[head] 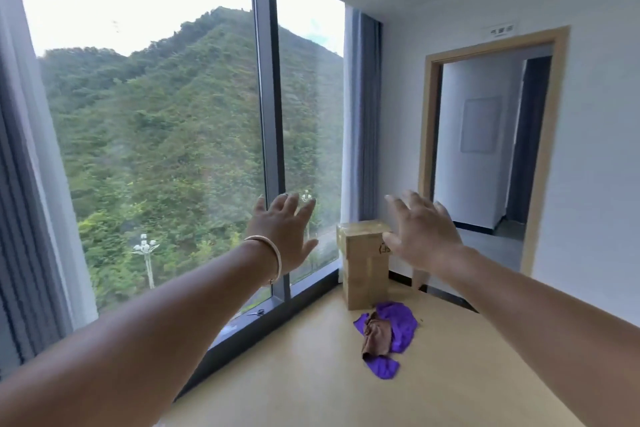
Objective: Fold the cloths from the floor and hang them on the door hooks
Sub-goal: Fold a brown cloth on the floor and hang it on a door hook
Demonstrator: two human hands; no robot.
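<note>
A crumpled purple cloth (401, 324) lies on the light wooden floor near the window corner, with a smaller brown cloth (376, 336) bunched on top of it. Both my arms stretch forward at chest height, well above the cloths. My left hand (284, 229), a bangle on its wrist, is spread open in front of the window glass. My right hand (420, 229) is also spread open, in front of the cardboard boxes. Neither hand holds anything. No door hooks are visible.
A stack of cardboard boxes (365, 267) stands in the corner just behind the cloths. A floor-to-ceiling window (156, 132) fills the left, with curtains at both ends. Small scissors (256, 312) lie on the window sill. An open doorway (491, 156) with a wooden frame is at right.
</note>
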